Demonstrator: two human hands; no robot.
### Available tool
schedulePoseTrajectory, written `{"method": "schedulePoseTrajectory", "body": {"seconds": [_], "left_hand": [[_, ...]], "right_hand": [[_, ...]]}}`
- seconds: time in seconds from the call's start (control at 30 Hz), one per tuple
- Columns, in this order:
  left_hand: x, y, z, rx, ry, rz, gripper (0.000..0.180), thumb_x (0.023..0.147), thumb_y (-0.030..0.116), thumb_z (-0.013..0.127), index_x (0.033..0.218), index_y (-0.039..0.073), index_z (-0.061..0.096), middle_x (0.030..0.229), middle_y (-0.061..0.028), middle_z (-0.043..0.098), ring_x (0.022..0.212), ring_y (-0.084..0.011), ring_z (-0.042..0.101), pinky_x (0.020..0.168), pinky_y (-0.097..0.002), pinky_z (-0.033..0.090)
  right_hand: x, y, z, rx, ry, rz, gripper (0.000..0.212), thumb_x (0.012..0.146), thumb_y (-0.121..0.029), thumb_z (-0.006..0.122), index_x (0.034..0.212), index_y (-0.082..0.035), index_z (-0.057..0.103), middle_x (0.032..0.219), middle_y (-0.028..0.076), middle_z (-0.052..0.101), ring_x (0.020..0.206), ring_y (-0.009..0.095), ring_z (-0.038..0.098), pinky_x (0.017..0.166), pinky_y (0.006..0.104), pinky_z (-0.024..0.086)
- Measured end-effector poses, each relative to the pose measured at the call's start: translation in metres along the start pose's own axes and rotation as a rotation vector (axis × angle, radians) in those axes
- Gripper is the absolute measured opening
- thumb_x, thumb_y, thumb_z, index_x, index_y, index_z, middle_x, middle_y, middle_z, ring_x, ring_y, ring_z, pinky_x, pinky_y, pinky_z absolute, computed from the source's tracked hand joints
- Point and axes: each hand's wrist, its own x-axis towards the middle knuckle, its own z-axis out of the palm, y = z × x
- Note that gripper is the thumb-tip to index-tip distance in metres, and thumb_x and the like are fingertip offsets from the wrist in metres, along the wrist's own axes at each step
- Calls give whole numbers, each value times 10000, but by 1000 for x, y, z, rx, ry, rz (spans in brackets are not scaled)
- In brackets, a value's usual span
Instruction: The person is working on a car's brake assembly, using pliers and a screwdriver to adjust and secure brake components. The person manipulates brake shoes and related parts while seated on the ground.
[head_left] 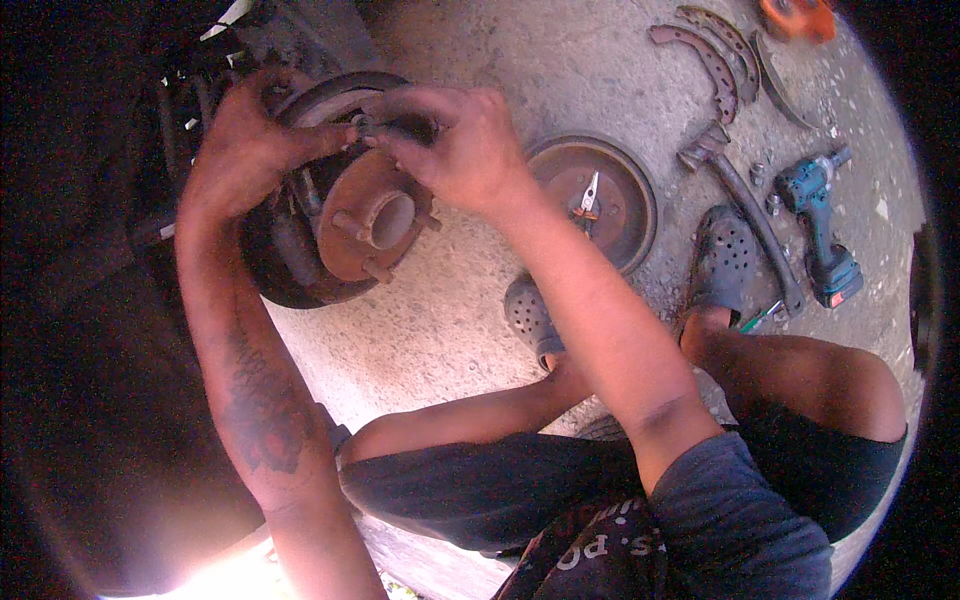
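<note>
At far left, under the dark car body, the left hand (245, 150) grips the top rim of the backing plate (275, 270), its fingers curled over the edge and its thumb stretched right toward a small dark part (375, 125). Just right of that thumb, the right hand (460, 150) comes down from above, fingertips (395, 140) pinched together on the same part, which sits at the top of the rusty hub (370, 215), above its centre bore and studs. Whether the left thumb touches the part I cannot tell.

Right of the right wrist, a brake drum (600, 195) lies open side up on the concrete, with small pliers (588, 195) inside it. Below it are two grey clogs (530, 315), the person's feet in them. Further right lie a long hammer (745, 215) and a teal cordless impact driver (820, 225). Well above these, away from both hands, are curved brake shoes (715, 55) and an orange object (795, 18) at the top edge.
</note>
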Motion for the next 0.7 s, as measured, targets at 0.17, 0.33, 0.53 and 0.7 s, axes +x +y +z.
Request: {"method": "schedulePoseTrajectory", "body": {"seconds": [0.17,0.33,0.53,0.7], "left_hand": [[1,-4,-1,-14,-39,0,530,626,185,857,1048,-40,628,974,-149,703,890,-237,671,837,-344,514],[-2,-4,-1,-12,-40,-12,571,615,180,861,1082,-41,618,981,-150,699,904,-237,668,841,-337,512],[-6,-1,-2,-38,-37,-31,619,617,187,870,1119,-55,601,1009,-156,693,933,-240,663,864,-338,505],[-4,-4,-2,-38,-55,-23,616,632,186,867,1129,-59,597,1017,-153,693,941,-237,662,867,-337,504]], "right_hand": [[-4,3,2,56,18,-38,243,725,-180,769,950,-90,740,845,149,705,774,335,681,714,398,545],[-4,4,4,68,13,-39,235,730,-176,759,953,-106,741,839,134,702,776,332,677,706,396,543],[-3,5,5,22,25,-132,196,740,-175,750,926,-115,741,848,118,697,799,313,673,725,391,544],[-2,5,8,-12,27,-154,176,746,-166,737,911,-104,738,855,110,699,801,310,670,740,399,545]]}}
